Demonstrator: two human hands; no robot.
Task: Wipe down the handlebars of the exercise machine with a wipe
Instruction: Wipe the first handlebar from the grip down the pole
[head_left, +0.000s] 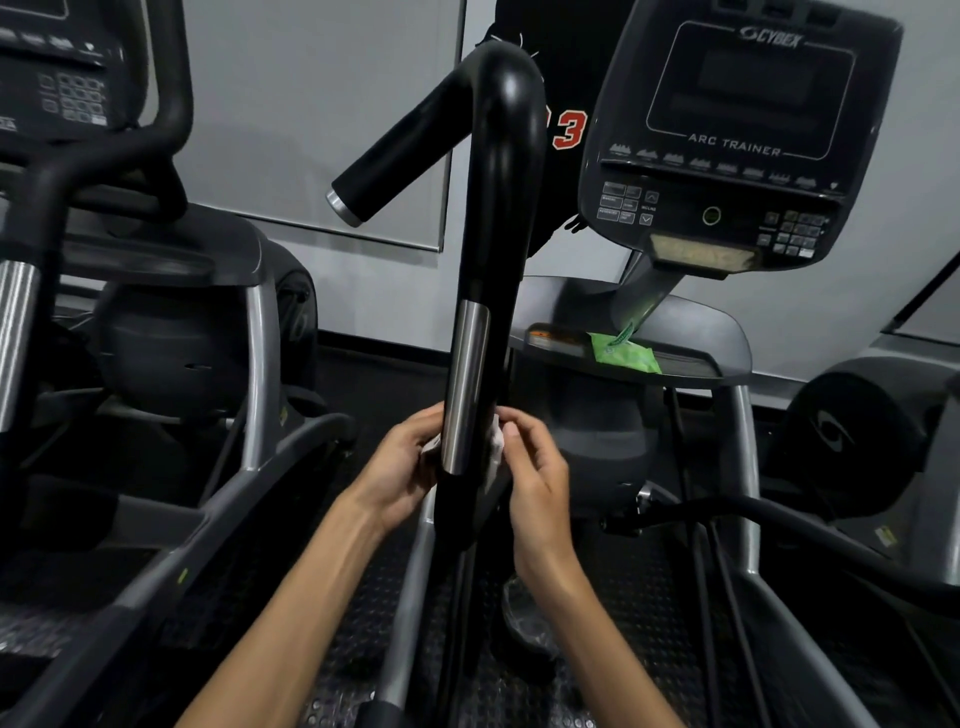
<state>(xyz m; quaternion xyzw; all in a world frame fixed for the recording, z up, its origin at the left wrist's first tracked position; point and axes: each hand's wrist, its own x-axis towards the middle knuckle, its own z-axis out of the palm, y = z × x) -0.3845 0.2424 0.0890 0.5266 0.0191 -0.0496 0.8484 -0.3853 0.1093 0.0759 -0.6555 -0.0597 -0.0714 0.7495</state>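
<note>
A tall black handlebar (493, 249) with a curved top and a silver metal strip (465, 384) rises in the centre of the view. A white wipe (496, 447) is wrapped behind the bar at the lower end of the strip. My left hand (402, 470) pinches the wipe's left end beside the bar. My right hand (532, 467) pinches its right end on the other side. Much of the wipe is hidden behind the bar.
The machine's console (727, 135) stands at the upper right, with a green pack of wipes (621, 353) on the shelf below it. A second exercise machine (104, 234) stands at the left. Black rubber floor (649, 597) lies beneath.
</note>
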